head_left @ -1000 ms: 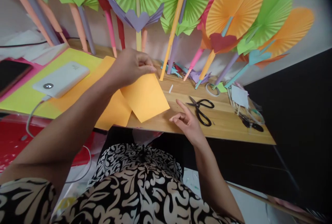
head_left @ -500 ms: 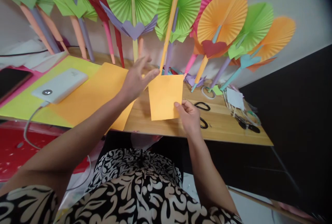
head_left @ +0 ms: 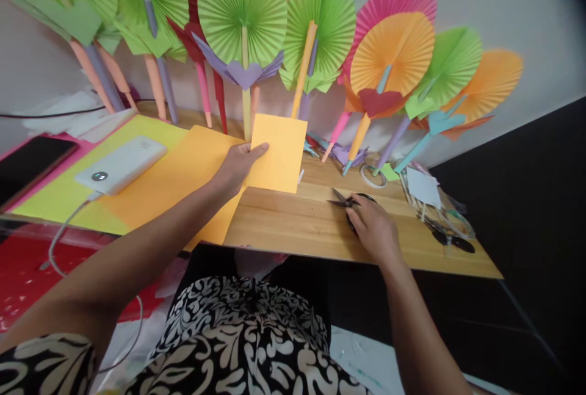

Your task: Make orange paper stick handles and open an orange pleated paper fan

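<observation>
My left hand (head_left: pixel 240 166) pinches the left edge of a small orange-yellow sheet of paper (head_left: pixel 280 154), thumb in front and fingers behind. The sheet is held up above the wooden table, its face toward me. To the right, my right hand (head_left: pixel 376 227) is closed over the black handles of a pair of scissors (head_left: pixel 339 199) at the tabletop. Their blades point left and are slightly apart. Part of the handles is hidden under my fingers. Larger orange paper (head_left: pixel 201 157) lies beneath my left forearm.
Pleated paper fans (head_left: pixel 242 10) on rolled paper stems lean along the wall behind. At left, a white power bank (head_left: pixel 123 163) with a cable rests on yellow paper (head_left: pixel 50 190), beside a dark phone (head_left: pixel 34 166). A tape roll (head_left: pixel 373 176) and dark scissors (head_left: pixel 458 242) lie at right.
My right hand has let go of the small sheet and moved right onto the scissors. My left hand now holds the sheet, which has shifted slightly left and up.
</observation>
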A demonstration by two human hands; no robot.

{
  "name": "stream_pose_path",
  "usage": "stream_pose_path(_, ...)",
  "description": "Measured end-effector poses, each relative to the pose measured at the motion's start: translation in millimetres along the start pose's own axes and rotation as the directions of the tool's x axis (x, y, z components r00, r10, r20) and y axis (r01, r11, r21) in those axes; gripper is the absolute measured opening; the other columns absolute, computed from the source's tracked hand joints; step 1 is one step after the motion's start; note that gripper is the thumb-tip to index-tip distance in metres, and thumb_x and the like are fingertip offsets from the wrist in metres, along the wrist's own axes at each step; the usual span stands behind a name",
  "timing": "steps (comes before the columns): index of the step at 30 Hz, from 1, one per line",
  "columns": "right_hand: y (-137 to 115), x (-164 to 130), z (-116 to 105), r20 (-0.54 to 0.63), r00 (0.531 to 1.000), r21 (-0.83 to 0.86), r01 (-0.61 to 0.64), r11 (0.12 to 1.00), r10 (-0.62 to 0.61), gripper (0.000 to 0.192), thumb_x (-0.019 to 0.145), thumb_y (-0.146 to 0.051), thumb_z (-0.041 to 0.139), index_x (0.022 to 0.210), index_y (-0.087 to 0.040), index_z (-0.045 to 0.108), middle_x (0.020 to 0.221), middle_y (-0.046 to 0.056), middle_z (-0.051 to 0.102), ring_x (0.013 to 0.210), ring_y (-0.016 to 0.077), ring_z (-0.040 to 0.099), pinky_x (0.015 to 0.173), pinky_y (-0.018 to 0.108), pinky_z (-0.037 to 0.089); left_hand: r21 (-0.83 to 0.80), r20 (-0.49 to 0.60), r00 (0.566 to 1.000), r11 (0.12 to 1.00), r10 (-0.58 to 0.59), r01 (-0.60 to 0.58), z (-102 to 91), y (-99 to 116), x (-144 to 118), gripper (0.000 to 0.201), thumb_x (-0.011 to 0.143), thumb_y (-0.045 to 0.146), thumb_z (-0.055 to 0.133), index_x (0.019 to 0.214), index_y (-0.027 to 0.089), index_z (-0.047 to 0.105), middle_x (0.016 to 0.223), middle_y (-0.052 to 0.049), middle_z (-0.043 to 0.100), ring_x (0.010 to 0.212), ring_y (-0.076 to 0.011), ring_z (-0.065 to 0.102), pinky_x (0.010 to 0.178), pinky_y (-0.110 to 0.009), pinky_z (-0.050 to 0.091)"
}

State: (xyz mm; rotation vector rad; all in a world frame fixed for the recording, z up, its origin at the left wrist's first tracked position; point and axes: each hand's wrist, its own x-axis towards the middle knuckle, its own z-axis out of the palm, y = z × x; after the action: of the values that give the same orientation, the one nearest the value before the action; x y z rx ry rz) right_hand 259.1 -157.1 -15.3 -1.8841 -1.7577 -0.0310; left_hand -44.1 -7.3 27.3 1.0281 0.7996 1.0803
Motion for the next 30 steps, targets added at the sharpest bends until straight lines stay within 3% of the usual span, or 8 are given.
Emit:
stream_pose_path(5,36.9,-9.6,-0.9,0.114,0.988,-0.124,0.120,0.985,-0.106,0.050,0.100,-0.043,0.044,0.134,-0.013,0.064,0.132,0.021,0.067,0.125,0.0371,0.061,0.107,0.057,0.048,-0.011,-0.057,0.997,0.999,0.046,-0.047,-2.5,-4.1,27.0,0.044,0.074,0.054,0.080,0.091,0.014,0.072,0.087,-0.011,0.079,0.095,-0.0288,0.075,0.089,-0.040,0.060)
stream_pose_path(14,50.5,4.8,-13.4,0.244,0.962,-0.073,0.143,0.987,-0.122,0.045,0.093,-0.040,0.055,0.133,-0.019,0.063,0.131,0.017,0.067,0.123,0.0353,0.061,0.106,0.055,0.049,0.041,0.030,0.995,0.995,-0.094,0.093,-6.0,-27.8,32.5,0.047,0.067,0.056,0.086,0.086,0.015,0.073,0.091,-0.013,0.080,0.076,-0.0233,0.074,0.070,-0.034,0.058)
stream_pose_path(18,44.0,11.1,-16.4,0.246,0.969,0.016,0.034,0.999,-0.037,0.036,0.084,-0.038,0.068,0.116,-0.022,0.066,0.114,0.014,0.070,0.109,0.0332,0.065,0.100,0.052,0.050,-0.033,0.100,0.988,0.992,-0.120,0.124,-15.4,-32.2,34.9,0.043,0.069,0.049,0.087,0.091,0.015,0.074,0.091,-0.011,0.080,0.074,-0.0208,0.074,0.071,-0.032,0.058)
stream_pose_path(20,35.7,15.7,-13.2,0.216,0.975,0.181,-0.089,0.979,0.049,0.038,0.079,-0.038,0.074,0.113,-0.023,0.065,0.111,0.012,0.070,0.106,0.0312,0.065,0.099,0.050,0.051,-0.088,0.100,0.988,0.988,-0.115,0.124,-19.9,-30.7,38.6,0.043,0.070,0.047,0.087,0.094,0.014,0.074,0.090,-0.011,0.080,0.075,-0.0208,0.075,0.072,-0.031,0.059)
stream_pose_path(22,20.6,22.9,-7.0,0.182,0.974,0.483,-0.208,0.850,0.135,0.045,0.077,-0.039,0.077,0.117,-0.025,0.063,0.104,0.007,0.068,0.100,0.0267,0.066,0.095,0.045,0.052,-0.138,0.068,0.992,0.983,-0.110,0.119,-23.4,-28.3,42.7,0.042,0.071,0.045,0.087,0.094,0.013,0.073,0.090,-0.011,0.080,0.076,-0.0215,0.076,0.072,-0.031,0.060)
stream_pose_path(25,-16.1,35.4,6.9,0.231,0.956,0.896,-0.281,0.344,0.180,0.047,0.078,-0.046,0.077,0.120,-0.029,0.063,0.096,0.001,0.064,0.084,0.0182,0.064,0.082,0.035,0.055,-0.208,0.002,0.996,0.975,-0.084,0.083,-25.3,-25.4,47.1,0.040,0.075,0.042,0.085,0.096,0.012,0.071,0.089,-0.011,0.080,0.077,-0.0230,0.077,0.075,-0.034,0.062)
stream_pose_path(27,-44.4,40.9,18.4,0.342,0.934,0.938,-0.346,0.029,0.102,0.047,0.080,-0.056,0.075,0.117,-0.029,0.067,0.092,0.001,0.064,0.081,0.0177,0.062,0.078,0.035,0.056,-0.244,-0.038,0.997,0.968,-0.068,0.057,-24.8,-24.0,48.2,0.037,0.077,0.039,0.083,0.096,0.011,0.070,0.089,-0.012,0.080,0.079,-0.0239,0.077,0.079,-0.036,0.063)
stream_pose_path(30,-77.9,45.5,33.4,0.470,0.876,0.867,-0.481,-0.127,-0.111,0.066,0.073,-0.067,0.078,0.125,-0.027,0.067,0.088,0.002,0.066,0.078,0.0194,0.061,0.080,0.041,0.058,-0.289,-0.105,0.994,0.957,-0.041,0.009,-24.0,-21.2,48.1,0.034,0.078,0.037,0.082,0.095,0.011,0.070,0.088,-0.011,0.080,0.085,-0.0257,0.078,0.083,-0.038,0.064)
